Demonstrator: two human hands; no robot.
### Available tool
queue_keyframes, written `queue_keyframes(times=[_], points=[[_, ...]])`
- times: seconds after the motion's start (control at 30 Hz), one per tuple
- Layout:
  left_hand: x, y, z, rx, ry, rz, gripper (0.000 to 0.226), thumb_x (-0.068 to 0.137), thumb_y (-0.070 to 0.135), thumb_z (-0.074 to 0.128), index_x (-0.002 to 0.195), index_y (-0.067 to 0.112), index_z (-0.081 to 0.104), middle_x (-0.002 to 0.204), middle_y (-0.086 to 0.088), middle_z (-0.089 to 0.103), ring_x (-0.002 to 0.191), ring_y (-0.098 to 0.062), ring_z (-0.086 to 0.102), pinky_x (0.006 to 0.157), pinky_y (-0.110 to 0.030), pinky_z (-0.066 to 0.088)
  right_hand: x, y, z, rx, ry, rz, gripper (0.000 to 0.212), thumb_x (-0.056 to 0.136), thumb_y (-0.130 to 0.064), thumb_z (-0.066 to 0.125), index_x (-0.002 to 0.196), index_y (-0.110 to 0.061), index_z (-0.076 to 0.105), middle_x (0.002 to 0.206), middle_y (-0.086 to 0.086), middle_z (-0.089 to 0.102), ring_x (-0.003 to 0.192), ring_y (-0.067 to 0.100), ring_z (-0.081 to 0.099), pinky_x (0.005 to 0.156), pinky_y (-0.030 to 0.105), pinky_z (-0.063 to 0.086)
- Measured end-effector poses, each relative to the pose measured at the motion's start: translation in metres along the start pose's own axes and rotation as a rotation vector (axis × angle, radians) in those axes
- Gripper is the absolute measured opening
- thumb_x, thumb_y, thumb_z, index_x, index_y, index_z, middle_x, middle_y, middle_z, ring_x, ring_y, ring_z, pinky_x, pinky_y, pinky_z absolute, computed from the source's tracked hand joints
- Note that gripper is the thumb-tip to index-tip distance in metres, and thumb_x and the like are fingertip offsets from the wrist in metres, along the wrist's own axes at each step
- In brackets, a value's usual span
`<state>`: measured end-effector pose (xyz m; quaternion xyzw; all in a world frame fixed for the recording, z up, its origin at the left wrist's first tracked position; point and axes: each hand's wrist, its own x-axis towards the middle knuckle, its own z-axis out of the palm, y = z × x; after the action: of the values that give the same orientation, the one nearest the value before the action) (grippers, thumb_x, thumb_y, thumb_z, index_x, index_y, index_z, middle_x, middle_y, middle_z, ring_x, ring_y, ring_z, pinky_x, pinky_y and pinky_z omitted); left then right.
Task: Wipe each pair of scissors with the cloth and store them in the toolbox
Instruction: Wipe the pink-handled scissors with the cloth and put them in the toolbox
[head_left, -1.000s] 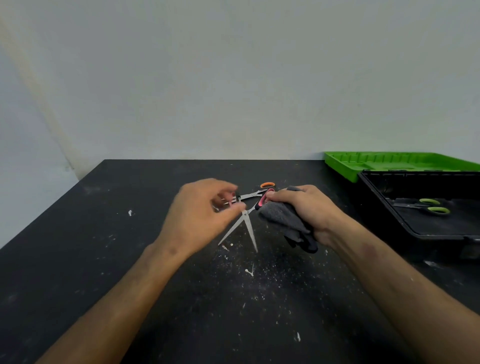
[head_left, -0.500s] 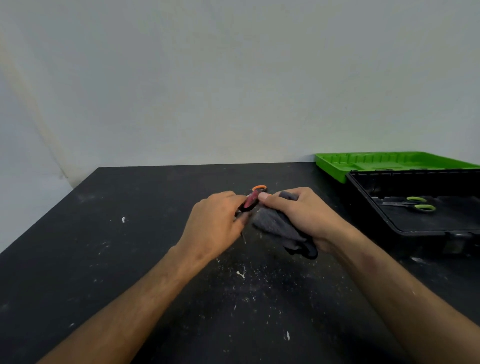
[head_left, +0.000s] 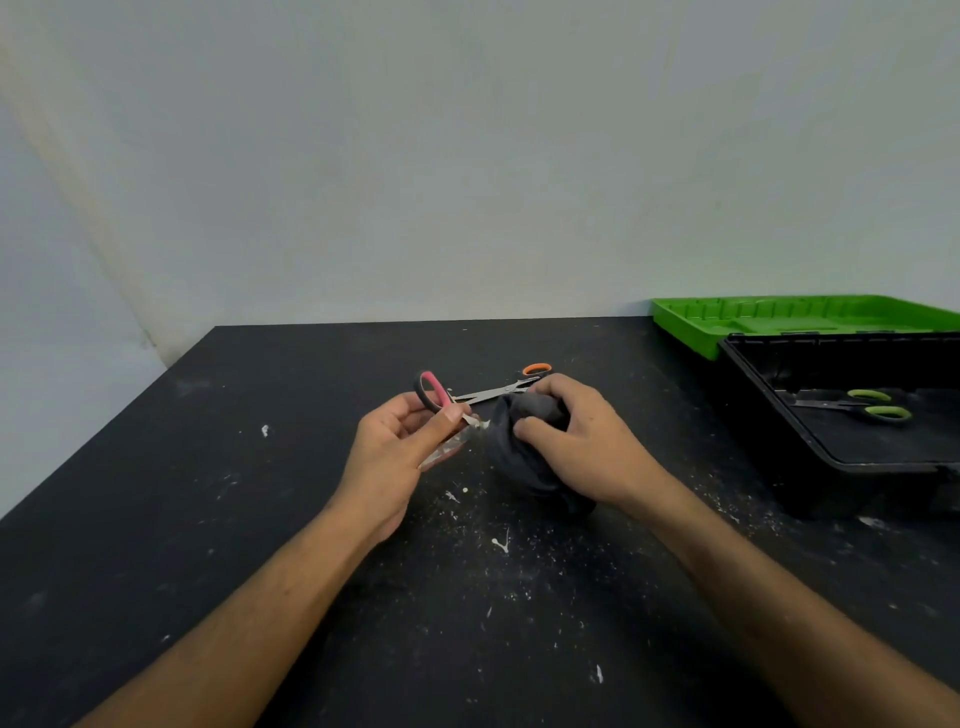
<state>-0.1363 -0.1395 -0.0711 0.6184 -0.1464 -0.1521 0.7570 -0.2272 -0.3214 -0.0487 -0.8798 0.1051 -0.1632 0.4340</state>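
Left hand (head_left: 395, 452) pinches the pink scissors (head_left: 434, 392) by the handle mid-table, right hand (head_left: 571, 441) is curled round the bunched cloth (head_left: 519, 452) just beside it. Blade looks blurry near the left fingers, so a sloppy wipe could nick them. Orange scissors (head_left: 535, 370) wait behind, toward the back edge.

We saw bare table (head_left: 208, 519) left of left hand (head_left: 395, 457); toolbox wall (head_left: 753, 415) blocked way right of right hand (head_left: 576, 441).
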Motion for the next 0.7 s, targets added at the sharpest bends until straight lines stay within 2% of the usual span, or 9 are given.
queue_keyframes(times=[0.1, 0.2, 0.3, 0.37, 0.5, 0.53, 0.6, 0.7], points=[[0.001, -0.002, -0.003, -0.05, -0.01, -0.046, 0.023, 0.095, 0.006, 0.067, 0.116, -0.002, 0.066, 0.11, -0.017, 0.078, 0.101, -0.024, 0.076, 0.089, -0.034, 0.062, 0.002, 0.003, 0.008, -0.024, 0.055, -0.149, 0.005, 0.094, -0.017, 0.066, 0.098, -0.02, 0.063, 0.087, -0.004, 0.068, 0.079, 0.009, 0.061, 0.065, 0.017, 0.044], [0.002, -0.003, -0.002, -0.07, 0.005, -0.051, 0.024, 0.095, 0.006, 0.067, 0.116, -0.005, 0.065, 0.107, -0.017, 0.079, 0.101, -0.024, 0.076, 0.091, -0.037, 0.061, 0.006, 0.002, 0.016, -0.078, 0.059, -0.245, 0.006, 0.097, -0.022, 0.065, 0.103, -0.022, 0.063, 0.088, -0.006, 0.067, 0.081, 0.009, 0.062, 0.072, 0.026, 0.049], [0.0, -0.007, 0.006, -0.083, 0.076, 0.007, 0.015, 0.097, 0.009, 0.065, 0.108, -0.001, 0.067, 0.09, -0.011, 0.078, 0.085, -0.02, 0.075, 0.081, -0.034, 0.061, 0.005, -0.004, 0.033, -0.141, 0.027, -0.339, 0.014, 0.094, -0.026, 0.064, 0.107, -0.022, 0.066, 0.097, -0.003, 0.068, 0.092, 0.014, 0.061, 0.084, 0.037, 0.052], [0.002, -0.01, 0.008, -0.083, 0.133, 0.047, 0.016, 0.098, 0.012, 0.066, 0.107, -0.001, 0.068, 0.086, -0.01, 0.078, 0.083, -0.022, 0.073, 0.08, -0.037, 0.059, -0.003, -0.012, 0.044, -0.149, -0.003, -0.391, 0.018, 0.092, -0.022, 0.065, 0.109, -0.019, 0.068, 0.101, 0.0, 0.066, 0.098, 0.016, 0.06, 0.088, 0.04, 0.051], [0.002, -0.009, 0.002, -0.142, 0.142, 0.087, 0.014, 0.099, 0.01, 0.063, 0.106, -0.002, 0.066, 0.085, -0.009, 0.079, 0.076, -0.017, 0.074, 0.076, -0.032, 0.062, -0.019, -0.02, 0.051, -0.147, -0.115, -0.496, 0.026, 0.09, -0.014, 0.066, 0.116, -0.018, 0.067, 0.106, -0.002, 0.058, 0.1, 0.009, 0.054, 0.095, 0.03, 0.048], [0.001, -0.008, 0.002, -0.144, 0.132, 0.093, 0.013, 0.099, 0.009, 0.062, 0.106, -0.002, 0.065, 0.084, -0.008, 0.079, 0.074, -0.016, 0.075, 0.075, -0.031, 0.062, -0.021, -0.021, 0.05, -0.164, -0.146, -0.519, 0.029, 0.09, -0.014, 0.067, 0.119, -0.019, 0.067, 0.108, -0.003, 0.056, 0.102, 0.007, 0.053, 0.096, 0.028, 0.048], [-0.002, -0.007, 0.003, -0.147, 0.117, 0.107, 0.012, 0.1, 0.009, 0.061, 0.105, -0.001, 0.065, 0.082, -0.007, 0.079, 0.072, -0.015, 0.075, 0.071, -0.029, 0.062, -0.02, -0.019, 0.046, -0.221, -0.176, -0.547, 0.032, 0.089, -0.017, 0.067, 0.121, -0.023, 0.067, 0.109, -0.004, 0.055, 0.102, 0.011, 0.055, 0.089, 0.032, 0.05], [-0.001, -0.008, 0.006, -0.112, 0.109, 0.129, 0.01, 0.1, 0.01, 0.061, 0.102, 0.002, 0.066, 0.082, -0.006, 0.079, 0.074, -0.014, 0.074, 0.071, -0.028, 0.061, -0.008, -0.015, 0.035, -0.314, -0.058, -0.458, 0.029, 0.09, -0.019, 0.065, 0.118, -0.025, 0.068, 0.1, -0.002, 0.053, 0.094, 0.015, 0.054, 0.079, 0.034, 0.048]])
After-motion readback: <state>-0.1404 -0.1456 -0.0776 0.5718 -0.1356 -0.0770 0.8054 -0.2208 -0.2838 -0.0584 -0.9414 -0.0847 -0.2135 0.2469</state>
